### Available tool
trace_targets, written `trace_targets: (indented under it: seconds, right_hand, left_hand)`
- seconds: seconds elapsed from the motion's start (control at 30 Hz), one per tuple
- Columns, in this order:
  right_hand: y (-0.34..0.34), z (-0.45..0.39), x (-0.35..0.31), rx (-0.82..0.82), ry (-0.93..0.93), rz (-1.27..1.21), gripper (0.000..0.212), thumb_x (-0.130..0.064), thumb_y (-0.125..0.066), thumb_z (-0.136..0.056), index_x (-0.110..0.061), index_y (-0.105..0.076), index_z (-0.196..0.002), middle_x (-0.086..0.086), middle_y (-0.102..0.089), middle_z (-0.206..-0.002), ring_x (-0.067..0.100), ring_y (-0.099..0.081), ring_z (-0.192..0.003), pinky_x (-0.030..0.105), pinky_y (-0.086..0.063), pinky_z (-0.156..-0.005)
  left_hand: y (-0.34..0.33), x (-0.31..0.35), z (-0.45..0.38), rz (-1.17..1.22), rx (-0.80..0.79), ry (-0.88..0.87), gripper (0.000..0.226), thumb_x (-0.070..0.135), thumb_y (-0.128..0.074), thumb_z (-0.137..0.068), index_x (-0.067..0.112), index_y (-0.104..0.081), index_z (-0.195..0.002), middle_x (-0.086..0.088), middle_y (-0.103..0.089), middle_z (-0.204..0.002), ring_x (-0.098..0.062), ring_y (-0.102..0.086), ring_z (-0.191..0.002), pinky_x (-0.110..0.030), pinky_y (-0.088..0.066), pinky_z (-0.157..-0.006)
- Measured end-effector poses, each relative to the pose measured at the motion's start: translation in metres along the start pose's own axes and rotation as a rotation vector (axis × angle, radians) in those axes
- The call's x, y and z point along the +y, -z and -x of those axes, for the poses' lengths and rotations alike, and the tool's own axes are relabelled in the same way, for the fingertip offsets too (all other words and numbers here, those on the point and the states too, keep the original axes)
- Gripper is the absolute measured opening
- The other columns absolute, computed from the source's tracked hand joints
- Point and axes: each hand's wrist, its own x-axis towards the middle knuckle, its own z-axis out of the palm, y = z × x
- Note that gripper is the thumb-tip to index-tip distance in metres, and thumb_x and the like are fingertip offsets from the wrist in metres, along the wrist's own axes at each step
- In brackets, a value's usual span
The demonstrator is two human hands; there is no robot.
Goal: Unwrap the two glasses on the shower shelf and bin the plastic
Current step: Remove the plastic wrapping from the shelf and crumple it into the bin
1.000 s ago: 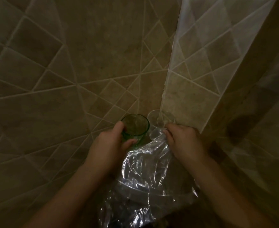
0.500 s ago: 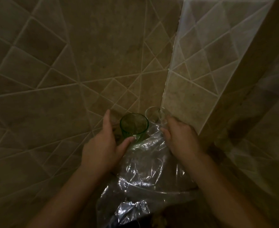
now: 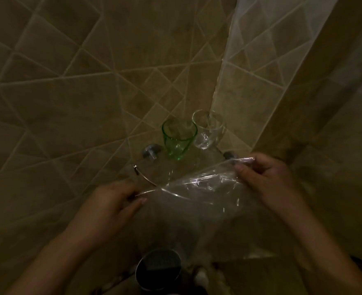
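A green glass [image 3: 179, 138] and a clear glass [image 3: 207, 129] stand upright and bare, side by side in the tiled corner on a transparent corner shelf [image 3: 154, 171]. A sheet of clear plastic wrap [image 3: 201, 188] is stretched between my hands, below and in front of the glasses. My left hand [image 3: 111, 203] pinches its left edge. My right hand [image 3: 267, 179] grips its upper right corner. Neither hand touches a glass.
Chrome brackets [image 3: 151, 152] fix the shelf to the beige tiled walls, and a thin metal rail [image 3: 143, 175] runs along its front. A dark round container [image 3: 158, 268] with a metal rim stands below, between my forearms. A translucent shower curtain [image 3: 282, 28] hangs at the right.
My left hand let go of the green glass and took the plastic's left edge. Both hands drew back from the glasses, pulling the crumpled wrap out flat.
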Motion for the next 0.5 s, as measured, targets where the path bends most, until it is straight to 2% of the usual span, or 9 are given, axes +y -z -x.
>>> trace_targets:
  seconds: [0.07, 0.17, 0.23, 0.3, 0.33, 0.37, 0.43, 0.47, 0.5]
  right_hand:
    - [0.006, 0.014, 0.002, 0.008, -0.045, 0.0, 0.004, -0.022, -0.071, -0.079, -0.022, -0.071, -0.075, -0.01, -0.071, -0.061, 0.0, -0.059, -0.05, 0.012, -0.045, -0.047]
    - [0.007, 0.035, 0.007, 0.038, -0.097, -0.029, 0.027, -0.04, -0.066, -0.072, -0.014, -0.067, -0.065, -0.004, -0.066, -0.051, 0.004, -0.054, -0.043, 0.015, -0.043, -0.041]
    - [0.005, 0.049, 0.012, 0.036, -0.122, -0.005, 0.035, -0.043, -0.062, -0.072, -0.011, -0.064, -0.06, -0.004, -0.061, -0.046, 0.002, -0.049, -0.039, 0.013, -0.039, -0.039]
    - [0.006, 0.059, 0.016, 0.005, -0.133, -0.041, 0.024, -0.037, -0.062, -0.075, -0.016, -0.067, -0.066, -0.008, -0.065, -0.05, -0.002, -0.052, -0.042, 0.01, -0.04, -0.041]
    - [0.008, 0.064, 0.018, -0.025, -0.138, -0.075, 0.01, -0.032, -0.065, -0.077, -0.022, -0.068, -0.075, -0.013, -0.07, -0.059, -0.003, -0.059, -0.049, 0.009, -0.043, -0.045]
    - [0.012, 0.069, 0.019, -0.072, -0.151, -0.125, 0.016, -0.027, -0.071, -0.076, -0.029, -0.067, -0.091, -0.017, -0.074, -0.074, -0.002, -0.065, -0.061, 0.009, -0.047, -0.051]
    - [0.02, 0.076, 0.021, -0.208, -0.179, -0.239, 0.072, -0.026, -0.084, -0.062, -0.031, -0.051, -0.125, -0.014, -0.073, -0.102, 0.008, -0.071, -0.085, 0.018, -0.054, -0.061]
    - [0.023, 0.077, 0.021, -0.253, -0.182, -0.26, 0.089, -0.022, -0.087, -0.056, -0.029, -0.043, -0.133, -0.01, -0.073, -0.107, 0.013, -0.071, -0.088, 0.022, -0.056, -0.062]
    - [0.025, 0.079, 0.022, -0.288, -0.179, -0.279, 0.094, -0.013, -0.086, -0.055, -0.026, -0.04, -0.136, -0.007, -0.074, -0.104, 0.015, -0.072, -0.086, 0.023, -0.056, -0.062]
  left_hand:
    - [0.005, -0.003, 0.012, 0.132, -0.027, 0.054, 0.023, 0.04, -0.063, -0.085, 0.026, -0.064, -0.068, 0.011, -0.058, -0.062, 0.007, -0.055, -0.062, -0.007, -0.036, -0.054]
    - [0.007, -0.001, 0.023, 0.5, -0.015, 0.219, 0.006, 0.027, -0.069, -0.078, 0.026, -0.073, -0.074, 0.012, -0.072, -0.07, 0.008, -0.06, -0.061, -0.005, -0.042, -0.056]
    - [0.005, 0.005, 0.03, 0.614, 0.008, 0.285, 0.009, 0.022, -0.066, -0.074, 0.021, -0.075, -0.077, 0.01, -0.074, -0.068, 0.006, -0.063, -0.06, -0.004, -0.043, -0.056]
    - [0.003, 0.01, 0.036, 0.695, 0.028, 0.327, 0.009, 0.018, -0.066, -0.077, 0.018, -0.075, -0.077, 0.006, -0.075, -0.069, 0.004, -0.065, -0.062, -0.005, -0.045, -0.056]
    - [0.003, 0.013, 0.04, 0.723, 0.031, 0.333, 0.01, 0.018, -0.065, -0.078, 0.018, -0.075, -0.077, 0.005, -0.076, -0.072, 0.002, -0.067, -0.065, -0.006, -0.046, -0.057]
    - [0.003, 0.015, 0.044, 0.743, 0.027, 0.341, 0.011, 0.02, -0.065, -0.079, 0.019, -0.075, -0.077, 0.003, -0.076, -0.075, -0.001, -0.068, -0.068, -0.007, -0.048, -0.059]
    - [0.001, 0.019, 0.051, 0.759, 0.029, 0.356, 0.012, 0.023, -0.064, -0.08, 0.019, -0.075, -0.078, -0.001, -0.077, -0.08, -0.007, -0.07, -0.075, -0.011, -0.051, -0.064]
    - [0.001, 0.021, 0.055, 0.769, 0.049, 0.365, 0.012, 0.023, -0.064, -0.08, 0.018, -0.075, -0.078, -0.002, -0.076, -0.08, -0.009, -0.07, -0.077, -0.012, -0.052, -0.065]
    - [0.0, 0.024, 0.057, 0.778, 0.087, 0.376, 0.012, 0.023, -0.063, -0.081, 0.018, -0.074, -0.077, -0.002, -0.076, -0.079, -0.009, -0.069, -0.076, -0.012, -0.052, -0.066]
